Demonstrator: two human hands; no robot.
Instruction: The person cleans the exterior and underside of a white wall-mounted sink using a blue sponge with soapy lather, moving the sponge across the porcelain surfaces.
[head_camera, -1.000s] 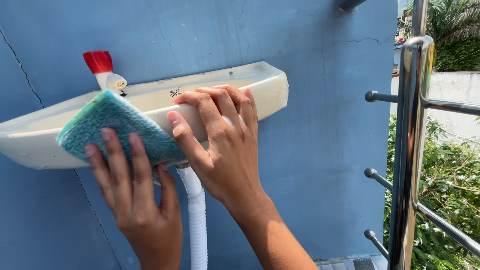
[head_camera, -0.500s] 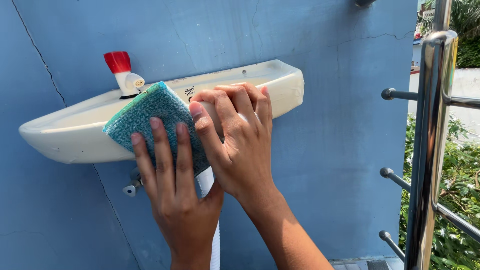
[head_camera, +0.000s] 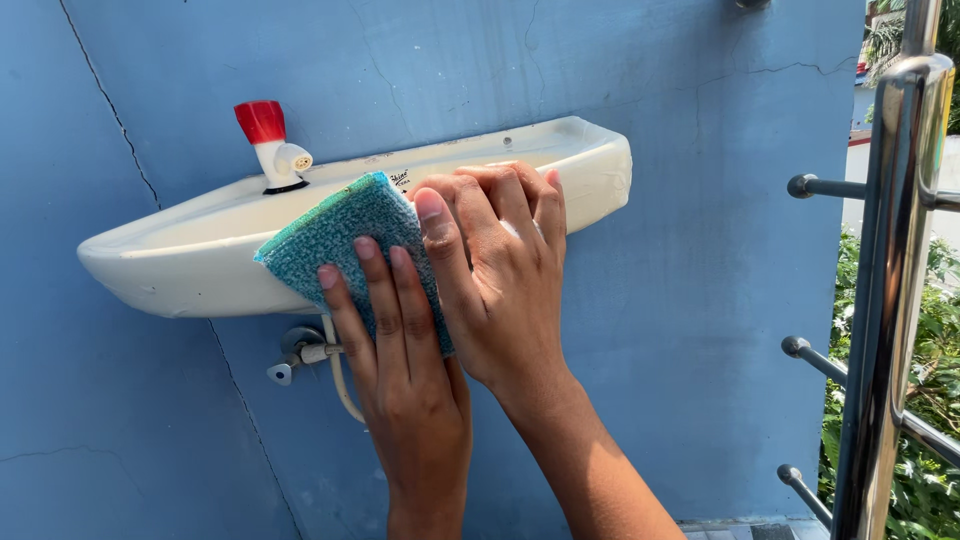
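**A:** What has changed on your end in the last second?

**B:** The teal scrubbing pad (head_camera: 345, 240) has slid rightward along the front of the cream wall basin (head_camera: 180, 265). A second ago it sat near the basin's left end, below the red-capped tap (head_camera: 272, 145); now it is pressed against the middle of the front face, right beside my right hand (head_camera: 505, 290). The view has also drifted, so the basin's left tip and the small valve (head_camera: 300, 352) underneath now show, along with a thin tube curving down from it.

**A:** And what do you read from that?

**B:** I judge the left stretch of the outer face has been rubbed over, and the sweep has run up against my bracing hand. The part under that hand and further right looks not yet reached.

**A:** How are the hands posed?

**B:** My left hand (head_camera: 400, 360) comes up from below, palm toward the wall, fingers flat and spread on the pad, pinning it to the basin rather than closing round it. My right hand is curled over the rim, fingers hooked on top, thumb pointing up along the front, gripping the basin. The two hands touch side by side.

**A:** Anything else nearby?

**B:** A blue cracked wall (head_camera: 650, 300) behind, and a steel railing (head_camera: 885, 300) off to the right.
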